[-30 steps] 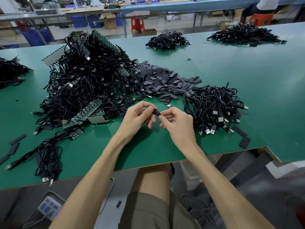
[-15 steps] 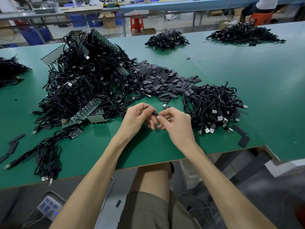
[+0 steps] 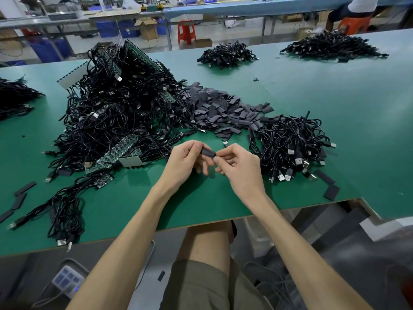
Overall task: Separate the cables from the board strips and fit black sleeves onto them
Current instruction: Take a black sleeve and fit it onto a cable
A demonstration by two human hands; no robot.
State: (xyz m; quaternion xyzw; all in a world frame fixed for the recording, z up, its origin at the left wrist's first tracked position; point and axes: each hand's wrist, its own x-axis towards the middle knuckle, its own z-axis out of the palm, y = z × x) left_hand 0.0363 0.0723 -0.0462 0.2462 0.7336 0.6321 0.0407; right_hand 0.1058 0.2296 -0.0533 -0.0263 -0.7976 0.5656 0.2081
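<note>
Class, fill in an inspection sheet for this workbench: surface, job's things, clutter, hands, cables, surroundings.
Surface: green table, wooden front edge.
Job's things: black sleeve held between both hands; sleeve pile behind; board strips in the heap.
Clutter: loose sleeves by the left edge.
Hands: left hand and right hand each pinch an end of the sleeve.
Cables: large tangled heap at left; smaller bundle at right.
Surroundings: red stool, blue bins, seated person beyond.
</note>
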